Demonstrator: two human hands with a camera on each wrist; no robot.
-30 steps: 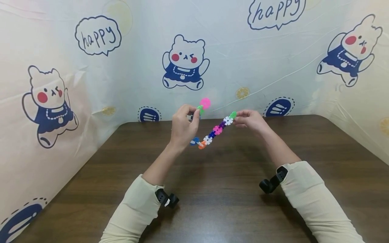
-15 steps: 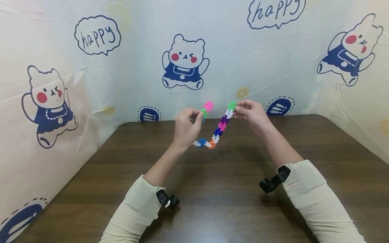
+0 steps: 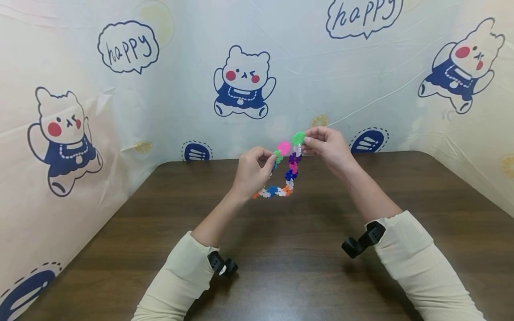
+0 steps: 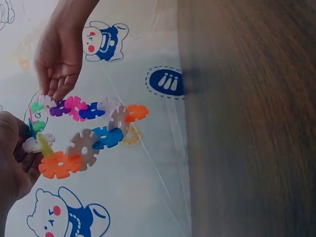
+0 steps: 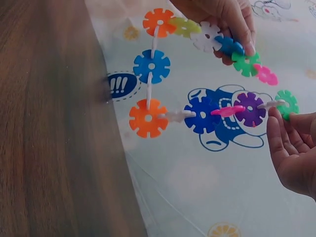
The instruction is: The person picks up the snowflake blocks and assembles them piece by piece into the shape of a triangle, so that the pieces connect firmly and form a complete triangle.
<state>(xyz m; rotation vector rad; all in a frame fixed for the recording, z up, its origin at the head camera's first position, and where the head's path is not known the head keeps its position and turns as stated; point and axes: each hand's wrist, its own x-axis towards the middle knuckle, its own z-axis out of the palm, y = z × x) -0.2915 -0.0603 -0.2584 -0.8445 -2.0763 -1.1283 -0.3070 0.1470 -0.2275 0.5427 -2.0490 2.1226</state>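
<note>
A chain of slotted snowflake discs (image 3: 272,191) hangs in a U between my two hands, above the far part of the table. My left hand (image 3: 252,171) pinches a green disc (image 5: 246,64) near one end with thumb and forefinger; a pink disc (image 5: 267,75) sticks out beyond it as the end piece. At the other end, my right hand (image 3: 331,147) holds a green disc (image 3: 299,138) by its edge. A small gap separates the pink disc from this green one in the right wrist view. Orange, white, blue, yellow and purple discs (image 5: 250,109) link the rest.
The brown wooden table (image 3: 281,267) spreads below both arms. Behind it hangs a pale cloth (image 3: 180,98) printed with bears, reaching round both sides. Each sleeve cuff carries a black wrist camera, one left (image 3: 223,265) and one right (image 3: 363,240).
My hands have come closer together, the left moving right and the right rising slightly left. The chain's two ends have drawn near each other, and its hanging part has bent into a tighter U.
</note>
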